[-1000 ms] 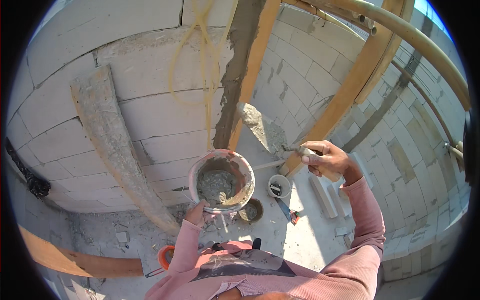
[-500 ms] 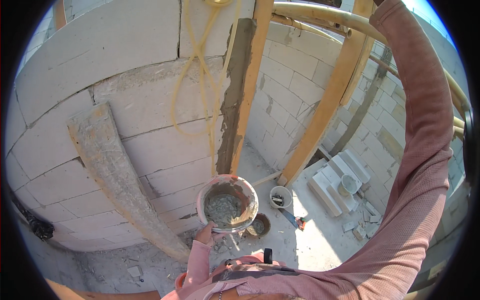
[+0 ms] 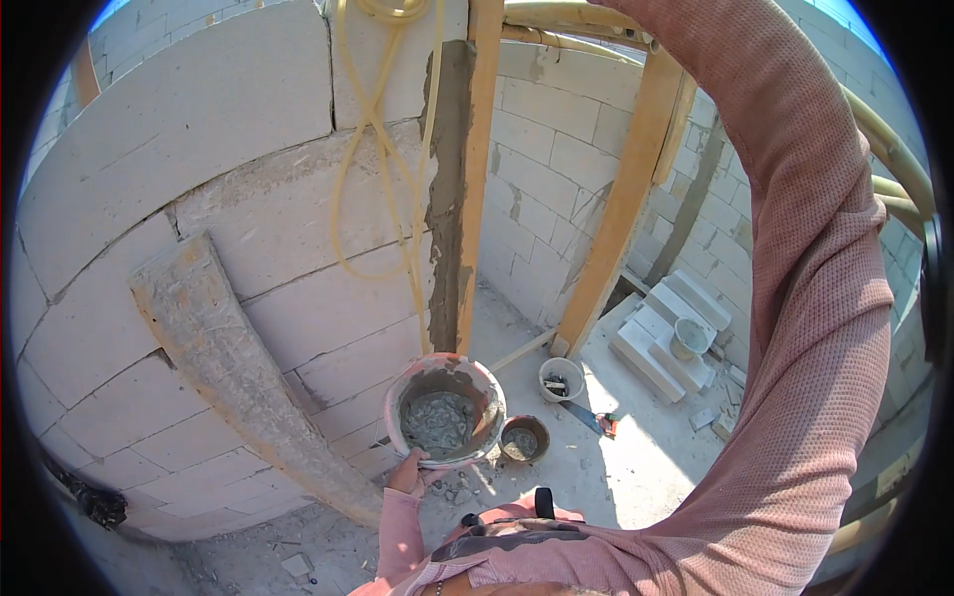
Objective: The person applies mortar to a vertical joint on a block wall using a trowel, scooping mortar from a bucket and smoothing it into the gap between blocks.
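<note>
Not a word or number can be read here.
The dark patch (image 3: 522,539) on the front of the pink shirt (image 3: 646,556) is seen at a steep slant, so you can't tell if it has letters on it. The tool with a red handle (image 3: 607,425), down on the floor, looks too small to show any writing. The white tub (image 3: 545,383) and the brown pot (image 3: 540,435) near it are too small for that too.
</note>
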The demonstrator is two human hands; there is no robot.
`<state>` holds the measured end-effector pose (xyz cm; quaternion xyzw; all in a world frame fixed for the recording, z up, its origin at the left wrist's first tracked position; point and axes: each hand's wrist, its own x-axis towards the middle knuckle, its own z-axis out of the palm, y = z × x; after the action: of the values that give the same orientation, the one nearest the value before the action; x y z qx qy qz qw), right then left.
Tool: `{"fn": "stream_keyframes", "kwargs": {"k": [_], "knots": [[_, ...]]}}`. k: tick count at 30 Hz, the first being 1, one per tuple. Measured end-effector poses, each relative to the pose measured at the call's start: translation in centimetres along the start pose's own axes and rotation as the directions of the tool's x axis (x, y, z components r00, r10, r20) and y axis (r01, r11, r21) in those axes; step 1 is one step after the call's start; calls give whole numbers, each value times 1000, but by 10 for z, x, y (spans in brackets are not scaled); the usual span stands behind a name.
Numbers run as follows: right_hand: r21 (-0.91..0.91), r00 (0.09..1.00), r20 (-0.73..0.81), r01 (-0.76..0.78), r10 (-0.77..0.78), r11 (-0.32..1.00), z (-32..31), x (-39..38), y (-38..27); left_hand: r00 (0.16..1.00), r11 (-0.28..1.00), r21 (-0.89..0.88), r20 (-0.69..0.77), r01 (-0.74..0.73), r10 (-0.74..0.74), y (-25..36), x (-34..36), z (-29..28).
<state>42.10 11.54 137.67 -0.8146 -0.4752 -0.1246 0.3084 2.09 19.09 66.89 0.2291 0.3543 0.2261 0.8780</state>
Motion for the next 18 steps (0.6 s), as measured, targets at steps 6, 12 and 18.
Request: {"fn": "stream_keyframes", "kwargs": {"k": [6,12,18], "knots": [[-58,1000,4,19,-19,998,-1,-7,-3,1000,1000,-10,-10,-11,11,0,-12,-1],[-99,999,15,46,-45,994,1,-12,-3,1000,1000,13,-12,-16,16,-7,-17,-6],[-142,997,20,76,-74,987,1,-18,-3,1000,1000,-16,-3,-2,2,-16,-16,-5]]}}
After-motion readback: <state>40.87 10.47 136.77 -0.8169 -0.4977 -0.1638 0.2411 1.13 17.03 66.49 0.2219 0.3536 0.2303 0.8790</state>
